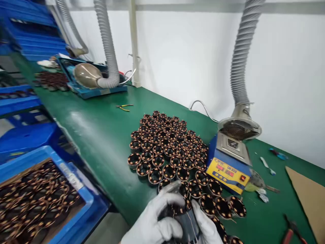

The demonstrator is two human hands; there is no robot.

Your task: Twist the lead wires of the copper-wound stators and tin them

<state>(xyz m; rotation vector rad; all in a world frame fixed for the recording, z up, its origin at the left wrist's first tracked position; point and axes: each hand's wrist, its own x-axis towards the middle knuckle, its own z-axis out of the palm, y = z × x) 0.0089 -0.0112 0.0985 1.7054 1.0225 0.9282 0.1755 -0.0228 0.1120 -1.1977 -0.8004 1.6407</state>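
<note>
At the bottom centre, my left hand [158, 217] in a white glove is closed round a dark, ring-shaped motor stator [188, 226] with copper windings at its top. My right hand [207, 225], gloved too, presses its fingers to the stator's right side. The lower part of the stator runs out of the picture. Just beyond my hands stand rows of similar stators [162, 144], upright on the green table [101, 135] with their copper-ringed ends up. Some of them are hidden behind my left fingers.
A blue and yellow unit [225, 169] with a red display stands right of the rows, under an exhaust hose [243, 57]. Red-handled pliers [290, 232] and cardboard [309, 200] lie right. Yellow-handled pliers [124, 107] lie farther back. A blue crate [87, 200] of stators stands left.
</note>
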